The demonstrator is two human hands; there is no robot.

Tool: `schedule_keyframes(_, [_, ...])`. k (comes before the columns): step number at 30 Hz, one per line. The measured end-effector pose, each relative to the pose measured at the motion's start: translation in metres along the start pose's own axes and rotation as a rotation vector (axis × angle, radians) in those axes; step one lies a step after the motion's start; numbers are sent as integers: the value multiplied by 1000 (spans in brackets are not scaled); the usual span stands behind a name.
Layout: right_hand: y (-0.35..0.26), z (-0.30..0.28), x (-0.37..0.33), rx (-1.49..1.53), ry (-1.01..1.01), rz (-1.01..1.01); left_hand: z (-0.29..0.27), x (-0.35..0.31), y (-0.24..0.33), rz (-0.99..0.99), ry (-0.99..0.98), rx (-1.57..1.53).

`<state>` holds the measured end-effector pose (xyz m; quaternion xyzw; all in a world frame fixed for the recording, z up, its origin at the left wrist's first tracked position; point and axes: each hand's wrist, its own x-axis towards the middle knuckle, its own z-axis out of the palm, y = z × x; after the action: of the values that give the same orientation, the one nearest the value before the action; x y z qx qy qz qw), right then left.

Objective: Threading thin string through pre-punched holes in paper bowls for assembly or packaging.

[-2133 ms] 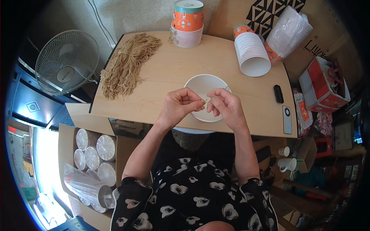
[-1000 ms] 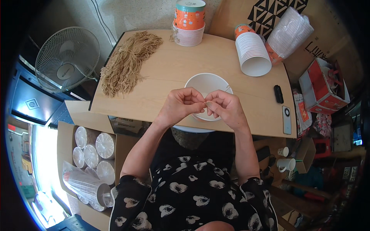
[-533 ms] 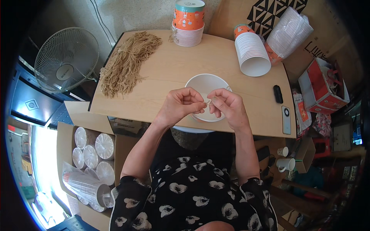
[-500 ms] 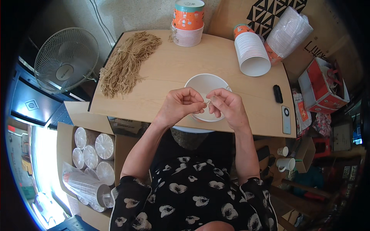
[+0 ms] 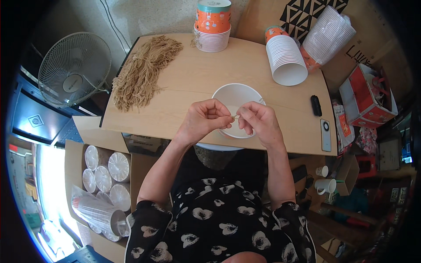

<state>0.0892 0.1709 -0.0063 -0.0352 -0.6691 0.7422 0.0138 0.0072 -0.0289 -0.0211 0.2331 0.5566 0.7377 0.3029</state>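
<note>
My left hand (image 5: 202, 120) and my right hand (image 5: 262, 123) meet above the near edge of the table (image 5: 184, 92). Each pinches a thin tan string (image 5: 235, 117) between thumb and forefinger, and a very short piece of it shows between the fingertips. Just below and behind the hands stands a white paper tub (image 5: 231, 94) with its mouth up, partly hidden by my fingers. Whether the string is fixed to the tub cannot be made out. At the table's left lies a thick bundle of tan strings (image 5: 142, 72).
Orange-and-white tubs (image 5: 213, 28) stand stacked at the back. Another stack (image 5: 285, 57) leans at the back right beside a plastic-wrapped one (image 5: 330, 37). A black object (image 5: 315, 106) and a phone-like slab (image 5: 325, 135) lie at right. A carton (image 5: 138, 175) of wrapped stacks sits lower left, below a fan (image 5: 74, 70).
My right fingertips have shifted slightly right, away from the left ones, and a bit of string now shows between them. The left hand stays almost where it was.
</note>
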Motion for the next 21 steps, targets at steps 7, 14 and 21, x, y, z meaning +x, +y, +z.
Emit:
schedule_keyframes(7, [6, 1, -1, -118, -68, -56, 3, 0, 2, 14, -26, 34])
schedule_keyframes(14, [7, 6, -2, -91, -11, -140, -2, -3, 5, -76, -28, -76])
schedule_keyframes(21, [15, 2, 0, -125, 58, -185, -2, -3, 11, -96, -62, -83])
